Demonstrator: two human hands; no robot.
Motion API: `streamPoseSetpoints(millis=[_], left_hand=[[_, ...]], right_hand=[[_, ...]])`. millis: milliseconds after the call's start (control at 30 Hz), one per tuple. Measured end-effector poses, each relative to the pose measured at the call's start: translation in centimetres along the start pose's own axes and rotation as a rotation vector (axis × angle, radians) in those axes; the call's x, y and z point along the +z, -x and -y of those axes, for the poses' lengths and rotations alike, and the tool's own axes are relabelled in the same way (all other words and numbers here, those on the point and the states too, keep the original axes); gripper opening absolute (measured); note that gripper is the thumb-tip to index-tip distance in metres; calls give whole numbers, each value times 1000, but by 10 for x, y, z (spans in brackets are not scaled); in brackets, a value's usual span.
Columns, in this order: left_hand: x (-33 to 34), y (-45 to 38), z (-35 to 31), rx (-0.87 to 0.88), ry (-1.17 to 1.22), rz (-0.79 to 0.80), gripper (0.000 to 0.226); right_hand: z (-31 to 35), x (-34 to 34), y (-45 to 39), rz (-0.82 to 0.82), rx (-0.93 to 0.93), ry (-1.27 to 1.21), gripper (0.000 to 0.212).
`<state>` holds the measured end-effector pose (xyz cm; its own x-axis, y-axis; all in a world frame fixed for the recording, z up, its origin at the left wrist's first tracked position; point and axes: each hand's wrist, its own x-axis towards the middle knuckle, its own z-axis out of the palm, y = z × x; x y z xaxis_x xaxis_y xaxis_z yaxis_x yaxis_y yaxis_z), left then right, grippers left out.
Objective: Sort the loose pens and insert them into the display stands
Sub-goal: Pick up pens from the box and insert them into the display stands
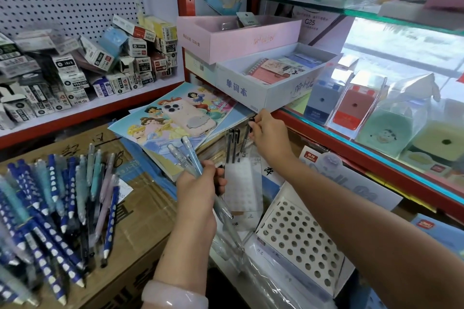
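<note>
My left hand [198,184] grips a few pale blue pens [187,154], tips down, and steadies a clear plastic display stand [242,183] with a grid of holes. Two dark pens [232,144] stand in the stand's back row. My right hand [268,133] pinches the top of another dark pen [247,137] that slants into the stand beside them. A white cardboard stand [298,236] with round holes lies lower right, with nothing in its holes. A heap of loose blue, teal and lilac pens [50,208] lies on a cardboard box at left.
A cartoon notebook [150,118] with a phone [187,118] on it lies behind the stand. Refill boxes [82,68] pile on the left shelf. White and pink boxes [266,83] sit on the red-edged glass shelf [351,155], with sharpeners [351,105] to the right.
</note>
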<state>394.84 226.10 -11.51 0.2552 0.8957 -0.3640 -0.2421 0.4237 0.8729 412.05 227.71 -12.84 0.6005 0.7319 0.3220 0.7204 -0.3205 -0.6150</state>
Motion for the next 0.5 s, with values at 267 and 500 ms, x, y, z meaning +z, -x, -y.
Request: streamPoseSetpoints(millis=[267, 500], left_hand=[[1, 2, -4, -18, 57, 25, 11], [-1, 8, -15, -190, 296, 231, 24]], right_hand=[[-2, 8, 4, 127, 12, 138, 16], [12, 13, -13, 226, 111, 368, 15]])
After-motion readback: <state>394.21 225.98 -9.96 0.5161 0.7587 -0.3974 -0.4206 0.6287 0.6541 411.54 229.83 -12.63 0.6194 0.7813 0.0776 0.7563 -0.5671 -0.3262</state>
